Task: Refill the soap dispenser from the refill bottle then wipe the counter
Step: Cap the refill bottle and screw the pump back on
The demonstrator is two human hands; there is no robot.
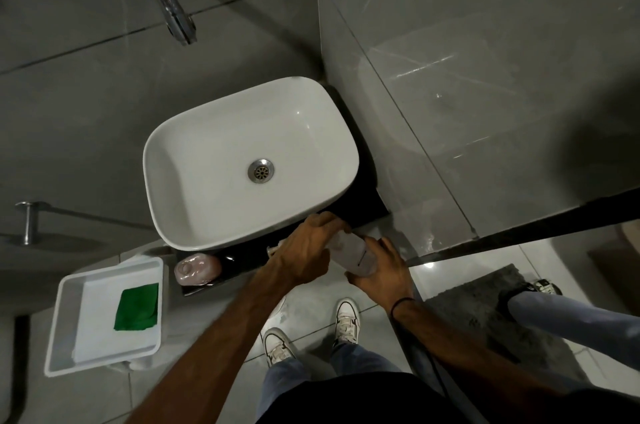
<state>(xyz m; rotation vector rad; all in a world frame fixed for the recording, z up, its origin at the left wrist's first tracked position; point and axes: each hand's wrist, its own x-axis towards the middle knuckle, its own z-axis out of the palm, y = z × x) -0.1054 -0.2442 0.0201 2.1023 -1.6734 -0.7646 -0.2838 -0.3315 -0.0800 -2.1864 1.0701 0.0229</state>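
Left hand (304,250): we see it clenched over the upper end of the translucent refill bottle (353,255), near its neck or cap; whether it is twisting a cap we cannot tell.
Right hand (384,267): it grips the lower body of the same bottle from beneath, so both hands are grasping the one bottle.
Refill bottle: held tilted in the air above the front edge of the black counter (363,202), just right of the white basin (249,164); its fill level is too blurred to read.
Soap dispenser (195,269): a pinkish bottle standing on the counter's front left strip, close to the basin's rim and well apart from the hands. Its top appears open, though we cannot be sure.
Cloth (136,309): green, folded, lying in the white tray (104,368) to the left of the counter, untouched.
Stage, as we judge it: the bottle is being readied; nothing is poured yet and wiping is not begun.
Risk one: the bottle sits over the counter's edge, so a loosened cap or early tilt could spill soap onto the floor (311,302) and shoes.
Risk two: the dispenser's mouth looks narrow and stands on a slim ledge; a hasty pour could overflow or knock it off.
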